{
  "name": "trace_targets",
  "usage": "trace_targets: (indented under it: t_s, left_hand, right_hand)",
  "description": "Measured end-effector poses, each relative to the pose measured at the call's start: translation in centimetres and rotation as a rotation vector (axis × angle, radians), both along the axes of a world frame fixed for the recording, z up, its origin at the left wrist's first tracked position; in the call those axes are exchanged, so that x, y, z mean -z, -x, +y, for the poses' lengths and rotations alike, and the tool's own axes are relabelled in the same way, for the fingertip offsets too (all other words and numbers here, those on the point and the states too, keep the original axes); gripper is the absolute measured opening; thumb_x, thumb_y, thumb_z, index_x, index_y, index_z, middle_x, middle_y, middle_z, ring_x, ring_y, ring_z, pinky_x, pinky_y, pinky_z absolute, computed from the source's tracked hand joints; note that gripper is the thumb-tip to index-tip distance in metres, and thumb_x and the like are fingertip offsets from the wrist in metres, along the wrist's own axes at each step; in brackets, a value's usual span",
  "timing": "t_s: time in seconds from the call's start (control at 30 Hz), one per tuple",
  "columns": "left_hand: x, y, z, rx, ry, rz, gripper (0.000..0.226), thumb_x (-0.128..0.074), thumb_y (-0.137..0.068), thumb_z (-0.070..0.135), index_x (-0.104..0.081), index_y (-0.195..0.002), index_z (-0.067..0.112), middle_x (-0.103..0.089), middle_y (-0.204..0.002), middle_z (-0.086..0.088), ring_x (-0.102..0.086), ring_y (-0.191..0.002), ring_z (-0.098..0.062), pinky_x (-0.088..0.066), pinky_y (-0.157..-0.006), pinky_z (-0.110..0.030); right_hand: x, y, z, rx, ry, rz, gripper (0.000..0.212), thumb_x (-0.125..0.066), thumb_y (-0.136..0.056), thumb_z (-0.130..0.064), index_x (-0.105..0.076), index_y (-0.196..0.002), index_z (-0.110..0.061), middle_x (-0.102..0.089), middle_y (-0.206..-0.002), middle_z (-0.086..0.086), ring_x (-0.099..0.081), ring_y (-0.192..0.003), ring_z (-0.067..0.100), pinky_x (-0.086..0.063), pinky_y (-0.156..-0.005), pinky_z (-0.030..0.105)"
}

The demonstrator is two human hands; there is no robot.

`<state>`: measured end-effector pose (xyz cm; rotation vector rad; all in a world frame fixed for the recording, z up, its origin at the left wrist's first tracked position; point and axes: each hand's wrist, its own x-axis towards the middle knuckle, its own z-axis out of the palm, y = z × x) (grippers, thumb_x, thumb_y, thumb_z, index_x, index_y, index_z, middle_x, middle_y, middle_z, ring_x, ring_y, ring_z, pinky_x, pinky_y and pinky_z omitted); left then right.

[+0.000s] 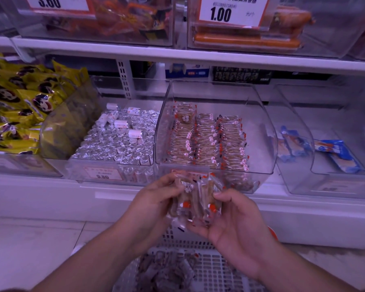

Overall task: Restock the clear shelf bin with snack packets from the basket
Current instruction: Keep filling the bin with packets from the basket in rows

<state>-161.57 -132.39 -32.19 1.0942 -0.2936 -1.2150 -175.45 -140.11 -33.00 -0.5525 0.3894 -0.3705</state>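
Note:
Both hands hold one bunch of clear-wrapped tan snack packets (pixel 195 199) just below the front lip of the clear shelf bin (pixel 261 123). My left hand (pixel 154 205) grips the bunch from the left, my right hand (pixel 234 220) cups it from the right and below. Inside the bin, three rows of the same packets (pixel 207 140) stand on edge. The white perforated basket (pixel 217 268) sits low at the bottom centre, with more packets (pixel 167 270) lying in it, dim and blurred.
Left of the bin is a tray of silver foil-wrapped rolls (pixel 118 142), then yellow snack bags (pixel 19 106). To the right stands a clear bin with blue packets (pixel 335 154). An upper shelf (pixel 177 53) with bins and price tags overhangs.

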Motion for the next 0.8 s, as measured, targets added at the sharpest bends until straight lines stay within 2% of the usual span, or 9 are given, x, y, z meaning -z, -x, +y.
trace_targets:
  t_s: [0.1,0.17,0.3,0.37,0.43,0.57,0.67,0.73,0.8]
  left_hand:
    - [1.2,0.1,0.1,-0.087,-0.064,-0.028,0.033,-0.057,-0.089,0.007,-0.062,-0.121,0.003,-0.07,-0.112,-0.02,-0.062,-0.097,-0.03,-0.048,-0.084,-0.041]
    - [1.8,0.6,0.2,-0.139,-0.094,-0.121,0.025,-0.055,-0.095,0.009,-0.068,-0.116,0.013,-0.074,-0.111,-0.012,-0.066,-0.095,-0.021,-0.047,-0.082,-0.036]
    - [2.4,2.1,0.0,-0.224,-0.074,-0.096,0.031,-0.052,-0.097,0.002,-0.067,-0.12,0.015,-0.074,-0.112,-0.008,-0.071,-0.093,-0.018,-0.056,-0.074,-0.027]
    - [2.6,2.8,-0.2,-0.239,-0.052,-0.04,0.035,-0.048,-0.098,0.0,-0.064,-0.124,0.017,-0.072,-0.118,-0.01,-0.069,-0.105,-0.024,-0.055,-0.082,-0.033]
    - [2.6,2.9,-0.2,-0.245,-0.042,-0.02,0.039,-0.046,-0.097,-0.002,-0.063,-0.127,0.017,-0.071,-0.119,-0.011,-0.067,-0.11,-0.028,-0.052,-0.088,-0.037]
    - [2.5,2.4,-0.1,-0.208,-0.04,-0.07,0.044,-0.048,-0.093,-0.009,-0.065,-0.125,0.017,-0.074,-0.114,-0.01,-0.069,-0.106,-0.026,-0.052,-0.09,-0.038]
    - [2.6,2.7,0.0,-0.226,-0.069,-0.25,0.043,-0.055,-0.09,-0.009,-0.069,-0.118,0.02,-0.075,-0.11,-0.006,-0.069,-0.107,-0.027,-0.052,-0.095,-0.041]
    - [2.6,3.2,0.0,-0.298,-0.044,-0.34,0.036,-0.059,-0.091,-0.003,-0.071,-0.114,0.023,-0.075,-0.105,-0.005,-0.071,-0.099,-0.023,-0.056,-0.086,-0.038]
    - [2.6,3.6,0.1,-0.365,-0.001,-0.394,0.032,-0.059,-0.094,0.0,-0.072,-0.111,0.023,-0.075,-0.103,-0.005,-0.071,-0.098,-0.022,-0.057,-0.084,-0.037]
  right_hand:
    - [0.1,-0.1,0.0,0.067,0.019,0.045,0.029,-0.052,-0.079,-0.012,-0.068,-0.102,-0.007,-0.066,-0.1,0.018,-0.066,-0.083,0.033,-0.047,-0.095,0.063]
    - [0.3,-0.3,0.0,0.067,0.065,0.095,0.028,-0.052,-0.081,-0.013,-0.069,-0.102,-0.007,-0.068,-0.097,0.017,-0.064,-0.084,0.031,-0.044,-0.1,0.064]
    - [0.9,-1.1,1.2,0.066,0.17,0.288,0.032,-0.047,-0.092,-0.013,-0.069,-0.115,-0.004,-0.07,-0.114,0.023,-0.065,-0.099,0.032,-0.048,-0.098,0.055]
    - [1.3,-1.3,1.6,0.075,0.212,0.385,0.032,-0.048,-0.093,-0.015,-0.069,-0.117,-0.008,-0.07,-0.116,0.02,-0.064,-0.11,0.035,-0.045,-0.104,0.056]
    - [1.5,-1.3,1.8,0.055,0.27,0.453,0.032,-0.051,-0.091,-0.019,-0.07,-0.115,-0.011,-0.07,-0.116,0.018,-0.063,-0.112,0.032,-0.041,-0.106,0.055]
    - [1.2,-1.0,1.5,0.073,0.383,0.503,0.031,-0.053,-0.089,-0.02,-0.07,-0.113,-0.011,-0.073,-0.112,0.01,-0.066,-0.111,0.03,-0.044,-0.104,0.058]
    - [0.8,-0.9,1.5,0.112,0.301,0.428,0.031,-0.05,-0.09,-0.018,-0.072,-0.11,-0.008,-0.072,-0.112,0.017,-0.067,-0.106,0.032,-0.05,-0.099,0.056]
    - [0.6,-1.0,1.7,0.075,0.156,0.345,0.037,-0.048,-0.091,-0.02,-0.068,-0.118,-0.005,-0.068,-0.119,0.021,-0.064,-0.1,0.032,-0.052,-0.088,0.048]
    - [0.4,-0.9,1.8,0.024,0.048,0.304,0.044,-0.046,-0.092,-0.025,-0.059,-0.127,-0.002,-0.066,-0.121,0.023,-0.059,-0.098,0.031,-0.047,-0.086,0.047]
